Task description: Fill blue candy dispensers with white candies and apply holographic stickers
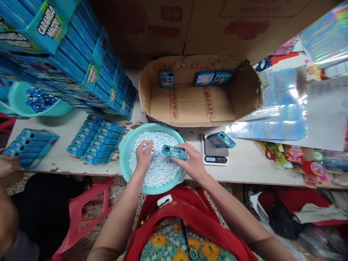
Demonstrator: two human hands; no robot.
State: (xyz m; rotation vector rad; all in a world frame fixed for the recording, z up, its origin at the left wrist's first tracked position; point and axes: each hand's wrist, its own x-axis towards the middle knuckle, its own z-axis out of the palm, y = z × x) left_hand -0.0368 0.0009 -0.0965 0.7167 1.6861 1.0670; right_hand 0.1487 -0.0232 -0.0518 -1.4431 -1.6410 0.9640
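A turquoise basin [125, 150] full of small white candies [160, 174] sits at the table's front edge. My left hand [144, 154] is over the candies with its fingers curled together; whatever is between them is too small to make out. In my right hand [192, 161] is a blue candy box [173, 152] labelled "Caramelo Macizo", held tilted above the basin, a round dark hole at its left end. Just right of that hand, a second blue box [221, 140] lies on a small digital scale [216, 159] with a lit display.
Behind the basin stands an open cardboard box [187, 105] with a few blue boxes inside. Stacked blue packs [89, 69] rise at the left, near another basin [54, 110]. Shiny sheets [274, 123] lie right. A co-worker's hand [9, 165] is far left.
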